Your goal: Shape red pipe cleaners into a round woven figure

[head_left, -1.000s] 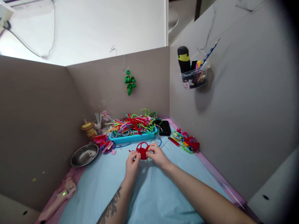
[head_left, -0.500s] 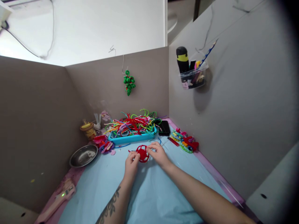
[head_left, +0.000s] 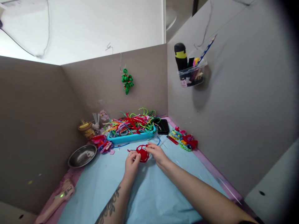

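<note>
Left hand (head_left: 131,161) pinches edge of red loopy piece (head_left: 144,156) over blue sheet (head_left: 105,183); right hand (head_left: 159,154), thumb and finger together, has just shifted from its middle to outer loop, leaving centre plainer to see; metal bowl (head_left: 77,158) off left, blue tray (head_left: 132,137) of fuzzy stems (head_left: 135,123) beyond, green ornament (head_left: 127,81) hanging farthest

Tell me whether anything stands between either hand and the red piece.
Nothing visible stands in the way: the left hand pinches the left side of the red piece, and the right hand has its fingertips at the upper right edge. The blue tray lies beyond it.
</note>
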`<state>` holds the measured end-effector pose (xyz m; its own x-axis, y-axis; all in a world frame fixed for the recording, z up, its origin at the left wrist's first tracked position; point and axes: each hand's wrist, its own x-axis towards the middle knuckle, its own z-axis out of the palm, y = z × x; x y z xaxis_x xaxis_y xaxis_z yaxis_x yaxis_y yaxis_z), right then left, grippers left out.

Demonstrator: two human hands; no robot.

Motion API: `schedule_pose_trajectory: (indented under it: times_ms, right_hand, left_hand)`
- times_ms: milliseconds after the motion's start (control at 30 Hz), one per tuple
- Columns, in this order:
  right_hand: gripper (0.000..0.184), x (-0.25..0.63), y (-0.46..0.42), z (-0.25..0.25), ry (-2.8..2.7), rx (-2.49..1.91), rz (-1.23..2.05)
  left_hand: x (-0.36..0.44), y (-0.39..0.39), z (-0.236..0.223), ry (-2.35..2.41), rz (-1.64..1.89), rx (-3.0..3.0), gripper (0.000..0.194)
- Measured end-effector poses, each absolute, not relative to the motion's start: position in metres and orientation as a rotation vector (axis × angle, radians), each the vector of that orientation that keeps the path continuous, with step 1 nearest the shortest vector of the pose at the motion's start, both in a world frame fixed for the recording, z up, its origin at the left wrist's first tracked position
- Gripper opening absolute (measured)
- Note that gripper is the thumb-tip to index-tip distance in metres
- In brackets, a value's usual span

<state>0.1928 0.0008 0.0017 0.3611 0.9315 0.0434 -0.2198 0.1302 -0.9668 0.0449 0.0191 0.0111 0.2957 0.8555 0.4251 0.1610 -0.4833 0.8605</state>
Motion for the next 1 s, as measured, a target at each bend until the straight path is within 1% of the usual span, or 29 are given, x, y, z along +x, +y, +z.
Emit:
schedule_pose_trajectory:
  times_ms: [300, 533, 667, 733, 800, 900, 1000]
  right_hand:
    - [0.021, 0.197, 0.001, 0.004, -0.906, -1.163, 0.841]
    - [0.033, 0.201, -0.001, 0.008, -1.065, -1.175, 0.944]
    - [0.036, 0.198, 0.000, 0.004, -1.070, -1.155, 0.885]
    - [0.039, 0.197, 0.001, 0.002, -1.013, -1.161, 0.844]
    - [0.043, 0.196, 0.002, 0.001, -0.955, -1.157, 0.815]
    - [0.046, 0.194, 0.000, 0.003, -0.911, -1.119, 0.829]
    - [0.046, 0.189, -0.003, 0.004, -0.927, -1.076, 0.886]
  left_hand:
    - [0.042, 0.025, 0.006, 0.854, 1.173, 1.782, 0.031]
    - [0.042, 0.023, 0.011, 0.847, 1.200, 1.810, 0.032]
    - [0.042, 0.022, 0.011, 1.007, 1.363, 1.769, 0.026]
    - [0.042, 0.020, 0.009, 1.072, 1.439, 1.685, 0.031]
    - [0.043, 0.017, 0.006, 1.056, 1.405, 1.667, 0.033]
    - [0.046, 0.012, 0.004, 0.982, 1.312, 1.784, 0.037]
    - [0.047, 0.008, 0.005, 0.962, 1.380, 1.931, 0.040]
